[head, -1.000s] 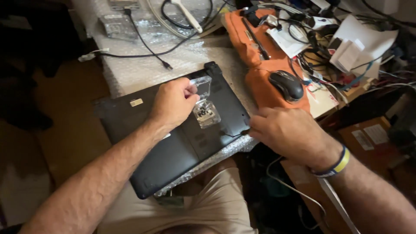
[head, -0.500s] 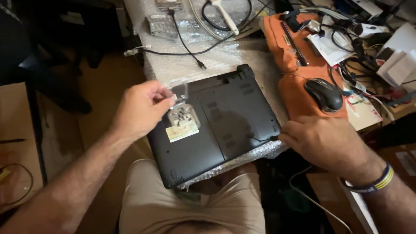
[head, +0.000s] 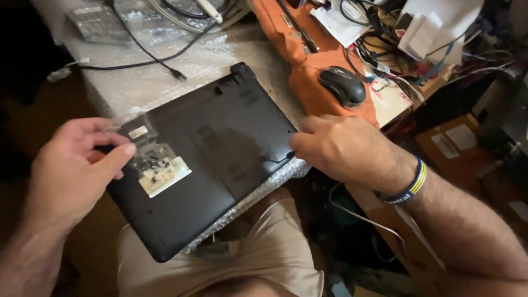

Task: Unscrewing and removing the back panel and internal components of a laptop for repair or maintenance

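Compared with the frame half a second earlier, the left hand point(head: 71, 170) has slid toward the left edge of the picture, carrying the small clear plastic bag point(head: 157, 165) to the laptop's near-left end, while the right hand point(head: 344, 148) has moved up along the laptop's right edge. Black laptop point(head: 220, 148), turned underside up, lies diagonally across the centre of the frame on a sheet of bubble wrap point(head: 165, 71), its lower corner overhanging the person's lap. Left hand, at the left of the frame: thumb and forefinger pinched narrowly on the upper edge of the bag, which lies flat on the laptop's base; dark small parts show inside it, too small to identify, above a pale card. Right hand, at centre right: fingers curled against the laptop's right edge, touching it; whether they grip the edge or merely press on it cannot be told. A blue-and-yellow wristband point(head: 410, 184) circles this wrist. Black computer mouse point(head: 342, 85) rests on an orange pouch point(head: 308, 60) in the upper centre-right, just above the right hand and apart from it. Black cable point(head: 137, 58) runs across the bubble wrap at upper left, its plug near the laptop's far edge. Tangled cords and papers point(head: 423, 30) occupy the upper right; cardboard boxes point(head: 451, 143) stand at the right.
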